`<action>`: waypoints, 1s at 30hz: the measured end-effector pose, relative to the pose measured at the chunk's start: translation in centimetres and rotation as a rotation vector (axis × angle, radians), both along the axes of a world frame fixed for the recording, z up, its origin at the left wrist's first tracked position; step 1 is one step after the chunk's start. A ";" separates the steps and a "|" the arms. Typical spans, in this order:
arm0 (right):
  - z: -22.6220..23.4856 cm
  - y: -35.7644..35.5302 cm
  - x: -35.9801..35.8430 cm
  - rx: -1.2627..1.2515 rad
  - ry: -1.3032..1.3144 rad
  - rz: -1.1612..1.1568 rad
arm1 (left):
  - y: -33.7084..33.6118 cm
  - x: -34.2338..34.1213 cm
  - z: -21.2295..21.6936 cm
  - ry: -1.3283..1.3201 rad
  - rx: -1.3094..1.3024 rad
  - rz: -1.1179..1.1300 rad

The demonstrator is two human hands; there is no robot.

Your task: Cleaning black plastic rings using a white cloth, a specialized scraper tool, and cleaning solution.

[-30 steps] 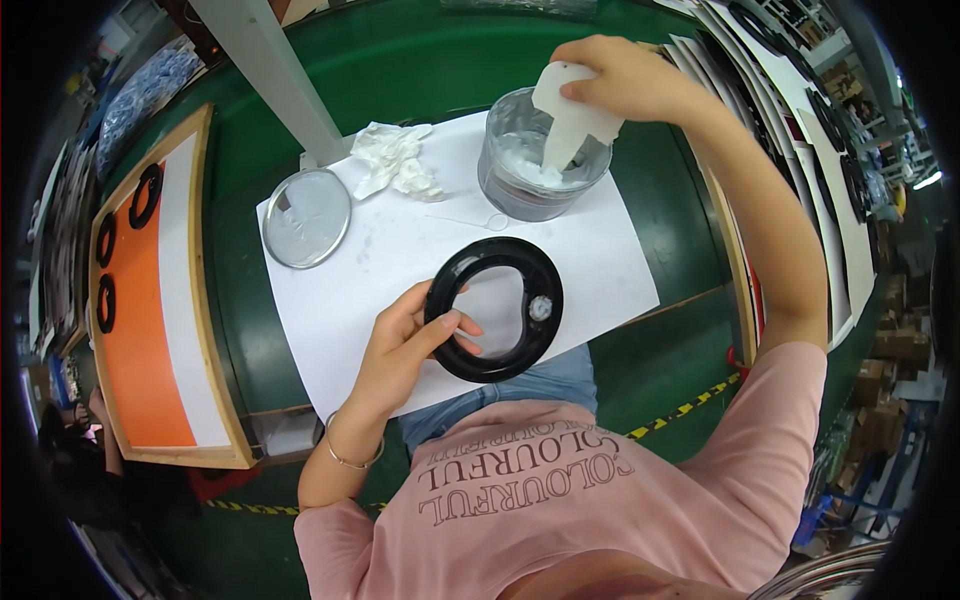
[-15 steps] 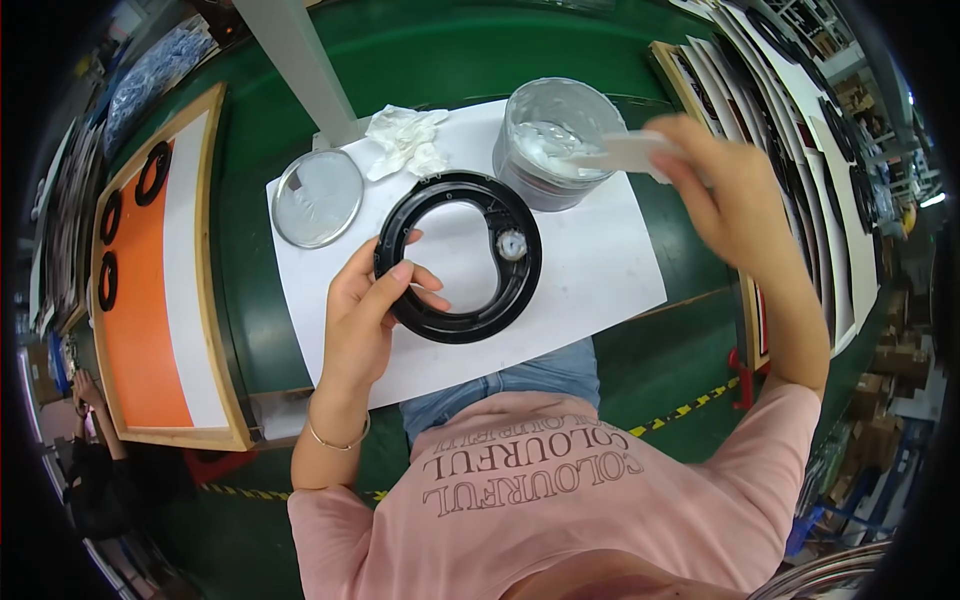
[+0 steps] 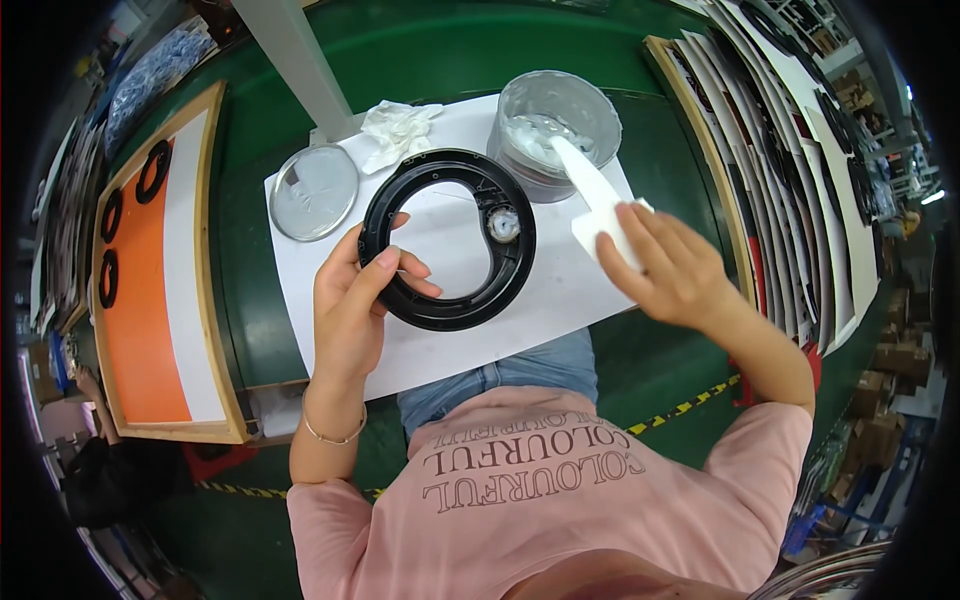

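Left hand grips black ring, mid-frame. Right hand, right of center, holds white spatula, tip overlapping grey tub at upper center. Lid, crumpled tissue upper left of center. Framed orange-white board far left.

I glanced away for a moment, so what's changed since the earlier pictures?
The right hand moved from above the tub toward the person, still holding the scraper. The left hand carried the ring away from the person and slightly left. Nothing was taken hold of or let go. The lid, tissue and tub stayed put.
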State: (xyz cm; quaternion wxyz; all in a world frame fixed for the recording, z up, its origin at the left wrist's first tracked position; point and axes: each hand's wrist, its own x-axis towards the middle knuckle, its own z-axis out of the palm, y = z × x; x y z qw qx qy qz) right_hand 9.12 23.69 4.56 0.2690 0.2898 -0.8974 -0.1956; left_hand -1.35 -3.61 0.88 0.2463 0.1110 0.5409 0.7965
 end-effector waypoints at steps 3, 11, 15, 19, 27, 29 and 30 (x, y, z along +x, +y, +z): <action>-0.1 -0.1 2.5 -0.008 0.010 -0.043 | -0.5 -0.1 0.0 -0.005 -0.009 0.020; -0.6 3.6 4.9 -1.131 0.127 -0.401 | 0.3 0.2 -0.4 0.026 -0.003 -0.053; -1.0 4.8 0.1 -1.712 0.173 -0.275 | 2.5 0.3 -2.8 0.283 -0.115 -0.482; 1.4 3.5 -3.1 -0.841 0.115 -0.148 | 5.1 -0.2 -3.8 0.330 -0.088 -0.709; 0.1 3.8 -9.5 -0.208 0.129 -0.011 | 5.8 -0.3 -3.5 0.285 -0.138 -0.823; 0.0 4.0 -10.3 -0.198 0.163 0.027 | 4.4 0.0 -3.6 0.195 -0.150 -0.741; 0.0 4.0 -10.7 -0.187 0.199 0.064 | 3.8 0.3 -4.3 0.276 -0.100 -0.677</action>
